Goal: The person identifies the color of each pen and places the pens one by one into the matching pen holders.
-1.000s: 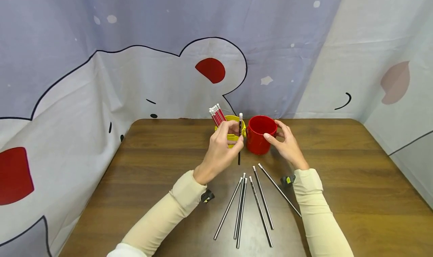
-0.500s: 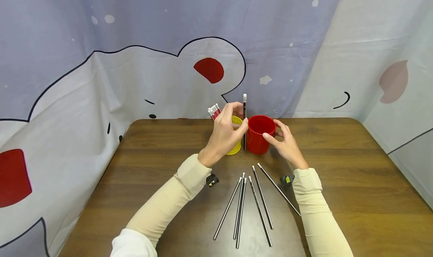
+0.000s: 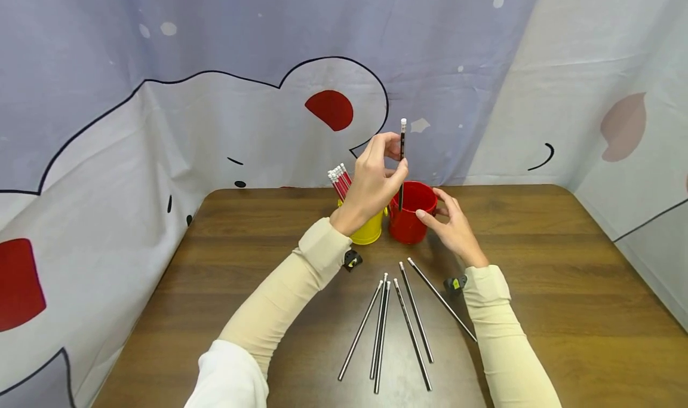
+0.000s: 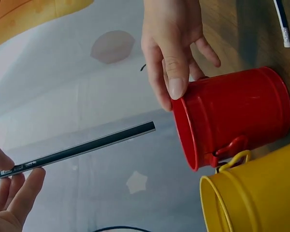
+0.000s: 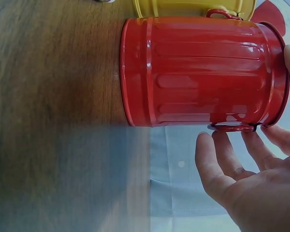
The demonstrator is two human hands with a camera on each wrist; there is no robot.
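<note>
My left hand (image 3: 373, 178) pinches a black pencil (image 3: 402, 145) upright, its white eraser at the top. The pencil's flat lower end hangs just above the mouth of a small red bucket (image 3: 407, 229), apart from the rim in the left wrist view. My right hand (image 3: 455, 232) holds the red bucket at its right side, thumb on the rim and fingers by the side handle (image 5: 232, 128). Touching or close beside it on the left stands a yellow bucket (image 3: 368, 233), partly behind my left wrist. Several red pencils (image 3: 338, 184) with white erasers lean in the yellow bucket.
Several black pencils (image 3: 411, 333) with white erasers lie spread on the wooden table (image 3: 215, 288) between my forearms. A patterned cloth (image 3: 242, 127) hangs right behind the table's far edge.
My left hand has raised the black pencil from in front of the yellow bucket, up and to the right, over the red bucket. My right hand has stayed at the red bucket.
</note>
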